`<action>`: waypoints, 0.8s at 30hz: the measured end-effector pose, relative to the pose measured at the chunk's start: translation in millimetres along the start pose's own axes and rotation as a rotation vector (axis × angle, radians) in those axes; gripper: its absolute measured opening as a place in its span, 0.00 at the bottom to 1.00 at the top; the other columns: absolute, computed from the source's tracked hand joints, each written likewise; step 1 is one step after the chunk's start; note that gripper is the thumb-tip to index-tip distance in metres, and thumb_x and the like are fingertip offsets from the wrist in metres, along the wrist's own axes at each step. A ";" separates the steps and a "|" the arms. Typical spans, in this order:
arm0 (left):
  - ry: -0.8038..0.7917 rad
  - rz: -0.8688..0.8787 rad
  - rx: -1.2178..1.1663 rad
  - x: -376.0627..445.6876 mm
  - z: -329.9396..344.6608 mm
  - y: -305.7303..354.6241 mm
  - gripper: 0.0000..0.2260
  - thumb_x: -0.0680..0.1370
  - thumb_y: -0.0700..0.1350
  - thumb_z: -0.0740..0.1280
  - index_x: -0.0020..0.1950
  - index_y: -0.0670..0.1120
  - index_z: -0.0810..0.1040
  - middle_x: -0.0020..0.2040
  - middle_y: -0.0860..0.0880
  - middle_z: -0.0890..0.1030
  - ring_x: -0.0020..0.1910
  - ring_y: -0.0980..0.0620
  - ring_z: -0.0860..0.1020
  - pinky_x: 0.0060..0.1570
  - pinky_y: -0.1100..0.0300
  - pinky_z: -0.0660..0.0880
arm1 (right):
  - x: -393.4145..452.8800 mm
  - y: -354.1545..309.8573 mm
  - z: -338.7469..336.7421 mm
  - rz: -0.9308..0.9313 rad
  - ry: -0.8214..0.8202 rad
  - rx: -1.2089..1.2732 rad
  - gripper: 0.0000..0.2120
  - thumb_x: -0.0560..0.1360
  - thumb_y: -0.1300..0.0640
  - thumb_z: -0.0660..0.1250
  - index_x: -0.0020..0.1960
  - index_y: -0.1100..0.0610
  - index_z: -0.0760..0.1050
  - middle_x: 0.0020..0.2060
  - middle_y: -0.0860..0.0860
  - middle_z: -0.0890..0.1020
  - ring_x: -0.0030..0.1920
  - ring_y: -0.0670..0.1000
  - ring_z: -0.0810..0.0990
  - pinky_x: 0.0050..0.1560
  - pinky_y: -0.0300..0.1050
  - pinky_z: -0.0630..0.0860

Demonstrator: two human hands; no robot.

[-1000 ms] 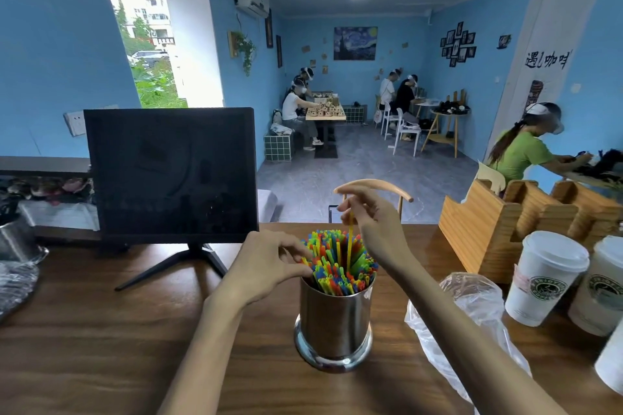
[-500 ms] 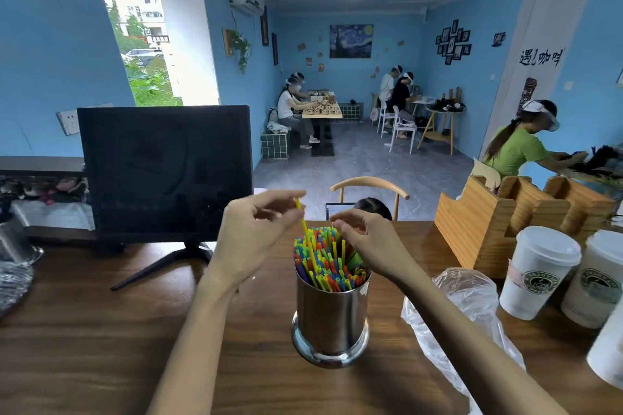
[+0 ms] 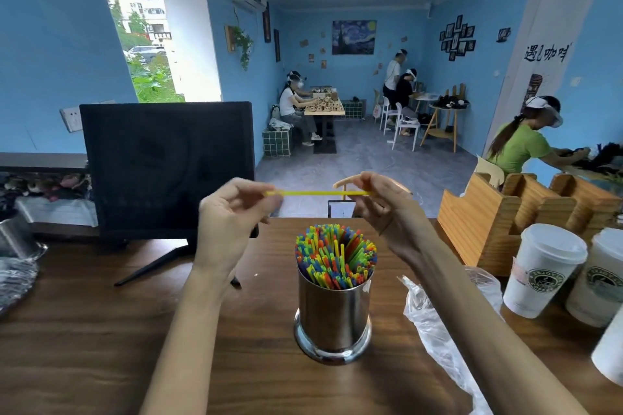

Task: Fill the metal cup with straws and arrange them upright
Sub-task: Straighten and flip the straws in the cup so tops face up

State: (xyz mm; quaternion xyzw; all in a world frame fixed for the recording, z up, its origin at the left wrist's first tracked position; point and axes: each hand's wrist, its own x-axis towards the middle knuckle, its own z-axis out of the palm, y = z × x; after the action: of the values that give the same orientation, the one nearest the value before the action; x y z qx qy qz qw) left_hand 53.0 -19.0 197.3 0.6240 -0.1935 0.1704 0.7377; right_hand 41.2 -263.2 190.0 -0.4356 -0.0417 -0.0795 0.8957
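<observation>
1. Nearest on the wooden counter (image 3: 101,330) stands the metal cup (image 3: 333,313), upright and already packed with coloured straws (image 3: 335,256); most stand near vertical, though a few towards the right of the bundle lean across the others.
2. Just right of the cup lies a crumpled clear plastic bag (image 3: 435,323), apparently empty — likely the packaging the straws came in.
3. Above the cup, both hands are raised and share one yellow straw (image 3: 320,193), held level across the gap. The left hand (image 3: 232,212) pinches its left end between thumb and curled fingers; the right hand (image 3: 381,202) pinches the other end the same way.
4. The step in hand looks like dealing with a single straw outside the bundle — perhaps straightening or checking it before it goes in. The filling seems nearly done, given how crowded the cup is.
5. The next move probably calls for letting go with one hand, tipping the straw upright and threading it down into a gap, maybe the looser patch near the middle, without tilting its neighbours. The leaning straws on the right may then want nudging straight.
6. Further right stand white lidded paper cups (image 3: 542,273) and behind them a wooden holder (image 3: 488,229); to the left, a dark monitor (image 3: 165,165) on its stand.
7. Beyond the counter, a blue-walled room with people seated at tables.
</observation>
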 end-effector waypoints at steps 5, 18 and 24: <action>-0.162 -0.062 0.187 -4.6 7.1 -19.9 0.09 0.65 0.42 0.79 0.40 0.43 0.83 0.36 0.46 0.84 0.32 0.56 0.78 0.32 0.64 0.75 | 7.3 -15.2 7.7 -0.072 0.094 0.272 0.10 0.79 0.63 0.66 0.60 0.63 0.77 0.51 0.58 0.86 0.48 0.55 0.88 0.42 0.41 0.84; -0.572 -0.079 0.705 -10.6 -0.8 -40.9 0.14 0.67 0.38 0.81 0.43 0.56 0.84 0.38 0.53 0.83 0.35 0.58 0.78 0.38 0.69 0.74 | 6.6 -5.8 0.8 -0.443 0.132 -0.579 0.11 0.80 0.59 0.67 0.61 0.51 0.79 0.48 0.49 0.88 0.43 0.52 0.87 0.33 0.43 0.82; -0.567 -0.080 0.658 -11.1 1.4 -36.4 0.13 0.68 0.36 0.80 0.44 0.54 0.86 0.37 0.52 0.85 0.34 0.58 0.79 0.38 0.70 0.74 | 11.2 44.0 -23.5 -0.356 0.052 -1.004 0.09 0.79 0.56 0.70 0.59 0.49 0.81 0.47 0.50 0.86 0.45 0.47 0.86 0.39 0.47 0.84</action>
State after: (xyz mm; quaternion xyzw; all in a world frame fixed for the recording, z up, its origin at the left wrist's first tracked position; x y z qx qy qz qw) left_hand 61.2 -26.4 160.8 0.8549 -0.2996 0.0163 0.4233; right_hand 60.2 -256.1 143.1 -0.7948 -0.0496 -0.2510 0.5503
